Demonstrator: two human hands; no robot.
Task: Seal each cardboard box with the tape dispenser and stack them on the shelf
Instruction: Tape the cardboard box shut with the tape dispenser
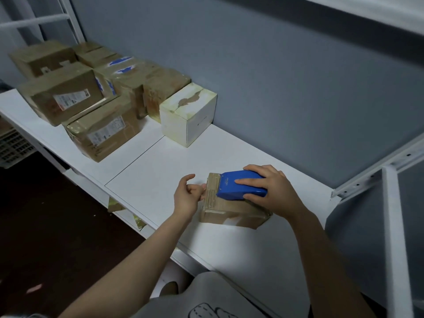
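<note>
Gripping one tape dispenser (241,191), right hand (276,191), atop one box (229,211).

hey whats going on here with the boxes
A person is taping a small box on the white shelf. The right hand grips the blue tape dispenser on top of it, while the left hand touches its left end. More boxes sit stacked further left.

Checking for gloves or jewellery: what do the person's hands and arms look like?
Both the left hand and right hand are bare: no gloves, rings or watch visible. No sleeves show on either arm. Below, a grey top with a black line drawing.
</note>
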